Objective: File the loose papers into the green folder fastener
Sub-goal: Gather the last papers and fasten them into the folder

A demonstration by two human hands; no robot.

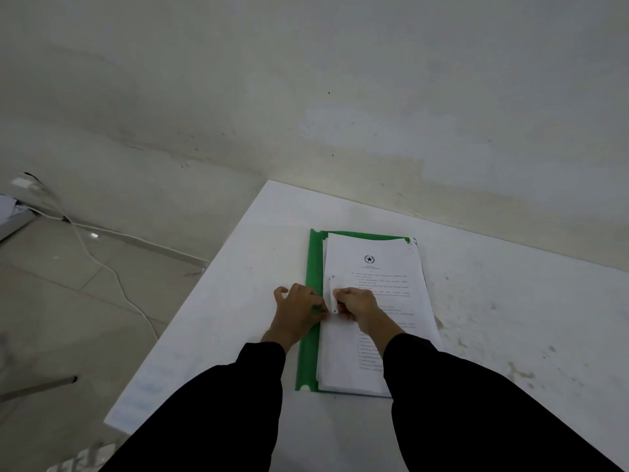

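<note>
Black sleeves (238, 403) fill my lower frame; left hand (297, 313) pins the green plastic folder (308, 352), right hand (357, 303) pinches its white fastener strip (333, 294). Stacked white papers (374, 318) may shift, misaligning holes.

Both black-sleeved arms reach forward, the left hand (299, 310) curled just left of the white fastener strip (333, 294) — the right hand (357, 301) pinching it.

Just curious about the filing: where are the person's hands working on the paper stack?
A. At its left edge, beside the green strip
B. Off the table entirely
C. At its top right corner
A: the left hand and right hand meet at the paper stack's left edge, beside the green folder.
</note>
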